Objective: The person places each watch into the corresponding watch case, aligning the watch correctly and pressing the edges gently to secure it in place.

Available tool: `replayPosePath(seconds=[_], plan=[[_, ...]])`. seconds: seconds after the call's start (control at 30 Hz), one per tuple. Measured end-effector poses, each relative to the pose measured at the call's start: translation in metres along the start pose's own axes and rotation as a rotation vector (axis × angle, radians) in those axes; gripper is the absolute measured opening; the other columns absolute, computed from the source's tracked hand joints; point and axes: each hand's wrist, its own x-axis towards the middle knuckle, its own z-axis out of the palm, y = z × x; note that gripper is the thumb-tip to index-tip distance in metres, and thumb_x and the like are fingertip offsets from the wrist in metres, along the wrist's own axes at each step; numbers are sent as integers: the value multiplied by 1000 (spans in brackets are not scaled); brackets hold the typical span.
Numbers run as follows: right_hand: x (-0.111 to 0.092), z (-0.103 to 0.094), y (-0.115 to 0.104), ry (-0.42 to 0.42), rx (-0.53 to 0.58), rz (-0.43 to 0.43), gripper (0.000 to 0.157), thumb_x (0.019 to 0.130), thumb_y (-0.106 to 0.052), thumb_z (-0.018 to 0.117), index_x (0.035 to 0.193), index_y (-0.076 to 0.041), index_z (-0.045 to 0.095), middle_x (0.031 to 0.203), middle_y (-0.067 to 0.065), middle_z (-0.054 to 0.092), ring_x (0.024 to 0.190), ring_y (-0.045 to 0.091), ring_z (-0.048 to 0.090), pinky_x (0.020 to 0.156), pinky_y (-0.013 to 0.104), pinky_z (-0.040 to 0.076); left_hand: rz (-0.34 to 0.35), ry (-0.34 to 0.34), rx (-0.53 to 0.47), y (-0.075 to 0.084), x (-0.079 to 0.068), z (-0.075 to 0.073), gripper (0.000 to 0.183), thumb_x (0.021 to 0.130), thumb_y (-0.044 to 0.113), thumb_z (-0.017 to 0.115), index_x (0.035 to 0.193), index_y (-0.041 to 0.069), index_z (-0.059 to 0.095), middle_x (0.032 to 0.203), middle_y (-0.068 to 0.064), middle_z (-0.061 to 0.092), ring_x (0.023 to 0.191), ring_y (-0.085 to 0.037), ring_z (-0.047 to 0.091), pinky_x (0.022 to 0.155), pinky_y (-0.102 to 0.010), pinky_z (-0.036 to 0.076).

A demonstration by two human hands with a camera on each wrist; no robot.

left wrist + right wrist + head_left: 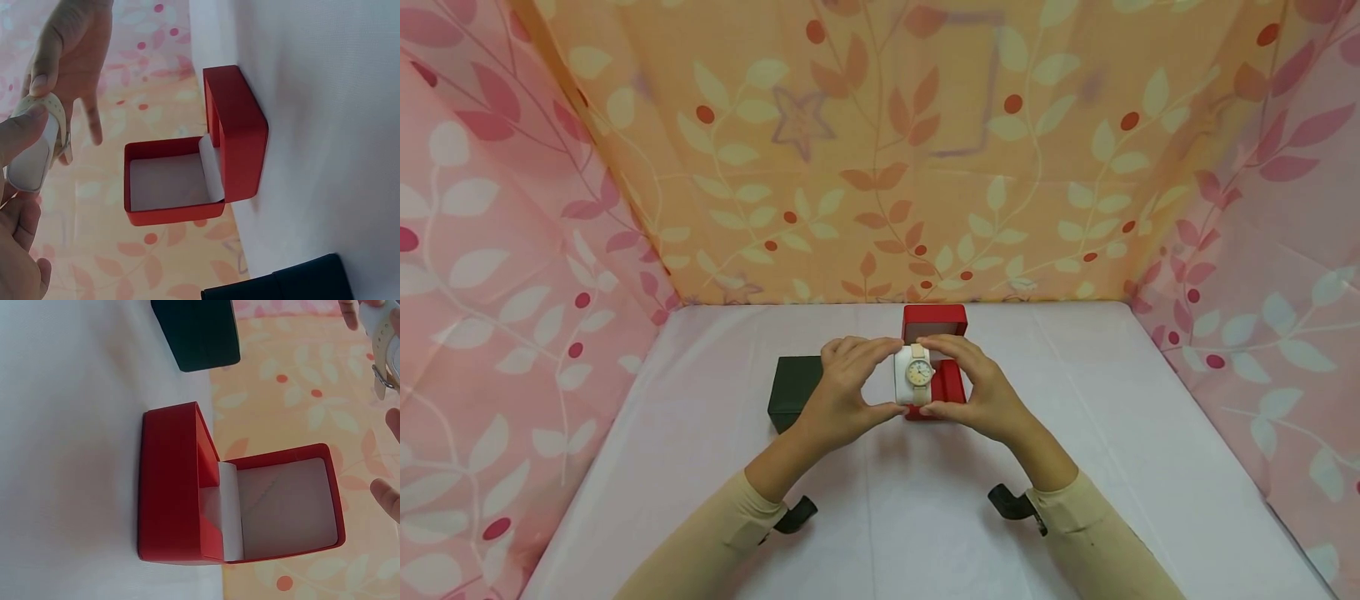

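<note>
In the head view, bare tabletop [880,542] extends from below centre to the lower edge, giving open passage between the dark wrist devices [796,515]. Further free strips lie at centre right and left of the green box [792,383], which blocks the space left of centre, its right part hidden by the left hand [847,387]. At the centre, the left hand, right hand [990,392] and watch [917,372] obstruct access to the red box [952,385], whose raised lid [935,313] stands across the rearward path. Patterned cloth [880,217] bounds both sides and the back. In the right wrist view, a gap separates the boxes.
</note>
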Motion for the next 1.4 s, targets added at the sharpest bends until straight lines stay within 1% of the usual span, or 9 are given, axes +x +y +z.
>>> replayPosePath(seconds=[0.13, 0.23, 0.37, 0.53, 0.67, 0.9, 1.03, 1.27, 1.4], plan=[[3, -3, -20, -5, -1, 22, 81, 73, -7, 93, 145, -10, 55, 145, 6, 56, 133, 20, 48, 112, 45, 42, -4, 0, -5, 0, 0, 1, 89, 68, 30, 98, 144, 8, 56, 143, -2, 61, 124, -19, 52, 110, -54, 26], [5, -5, -32, -4, -5, 49, 80, 71, 0, 92, 142, -5, 55, 143, 10, 57, 131, 22, 49, 111, 51, 43, -7, -4, -9, 0, -1, 1, 90, 68, 30, 98, 145, 9, 55, 144, -2, 60, 124, -19, 52, 110, -54, 26], [3, -2, -16, -1, -16, 55, 84, 69, -2, 94, 144, -9, 55, 144, 8, 57, 127, 21, 51, 108, 54, 44, -7, -2, -10, 0, -1, 1, 89, 68, 29, 98, 144, 10, 55, 144, -2, 61, 123, -19, 52, 109, -54, 26], [1, 0, -5, -3, -18, 43, 87, 69, -10, 96, 145, -15, 54, 145, 3, 56, 124, 17, 52, 107, 38, 47, 0, 8, -14, 2, -1, 2, 89, 68, 29, 98, 144, 9, 56, 143, -2, 61, 123, -19, 53, 108, -54, 26], [1, 0, -6, -2, -10, 34, 87, 69, -11, 96, 146, -14, 54, 145, 3, 56, 126, 18, 53, 107, 33, 47, 9, 16, -14, 2, 0, 2, 89, 68, 29, 98, 144, 9, 56, 143, -2, 61, 122, -19, 53, 109, -53, 26], [4, -2, -21, 8, -25, 54, 83, 70, -3, 93, 143, -9, 55, 143, 7, 58, 130, 21, 52, 109, 36, 46, 30, 30, -22, 1, 2, 3, 90, 67, 29, 98, 144, 9, 56, 143, -2, 61, 121, -19, 53, 108, -54, 26], [5, -2, -21, 10, -18, 52, 82, 70, 0, 92, 143, -6, 55, 142, 11, 57, 130, 23, 52, 109, 38, 47, 27, 35, -30, 1, 3, 4, 91, 67, 29, 98, 145, 10, 55, 143, -2, 62, 120, -19, 53, 109, -54, 25], [5, -1, -8, 2, -16, 44, 85, 71, -11, 95, 145, -15, 54, 144, 2, 56, 132, 18, 51, 109, 34, 46, 4, 36, -53, 2, 4, 4, 90, 67, 29, 98, 144, 10, 56, 140, -3, 63, 117, -19, 53, 109, -54, 26], [5, -3, -7, -10, -17, 28, 83, 74, -18, 94, 147, -19, 54, 145, -1, 56, 133, 18, 50, 109, 42, 46, -2, 36, -67, 1, 4, 5, 90, 68, 29, 98, 145, 11, 56, 139, -2, 63, 114, -17, 53, 109, -54, 26]])
